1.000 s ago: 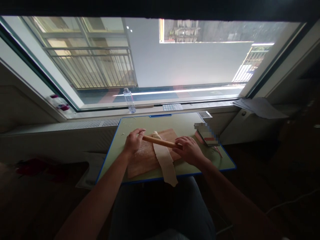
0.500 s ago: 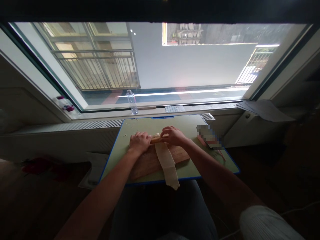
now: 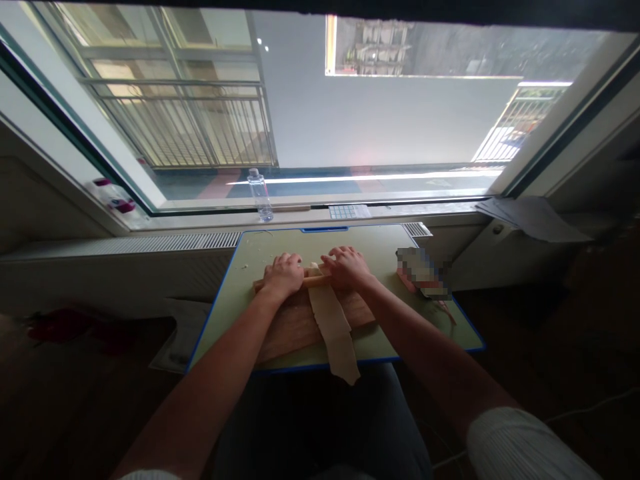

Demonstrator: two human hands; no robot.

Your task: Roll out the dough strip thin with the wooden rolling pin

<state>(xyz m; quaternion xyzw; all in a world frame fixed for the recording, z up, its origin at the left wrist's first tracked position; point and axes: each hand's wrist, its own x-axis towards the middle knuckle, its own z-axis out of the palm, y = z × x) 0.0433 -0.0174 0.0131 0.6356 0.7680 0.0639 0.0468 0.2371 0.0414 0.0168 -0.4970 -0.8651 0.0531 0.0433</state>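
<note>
A pale wooden rolling pin (image 3: 317,281) lies across a long, flat strip of dough (image 3: 332,323). My left hand (image 3: 284,275) is on the pin's left end, fingers curled over it. On the right end, my right hand (image 3: 347,268) presses with bent fingers. Both palms hide the ends of the pin. Beneath the dough is a brown wooden cutting board (image 3: 290,325), set at a slant. The near end of the strip hangs past the table edge over my lap; a small bit of it shows beyond the pin.
The light green folding table (image 3: 375,241) has a blue rim. At its right lies a pixelated item (image 3: 424,272). A clear bottle (image 3: 260,196) stands on the windowsill, with a bottle with purple parts (image 3: 116,199) further left and papers (image 3: 537,219) at the right.
My right hand has settled lower over the pin, its raised fingers now down on it. The pin has shifted only slightly. The camera view has tilted down a little.
</note>
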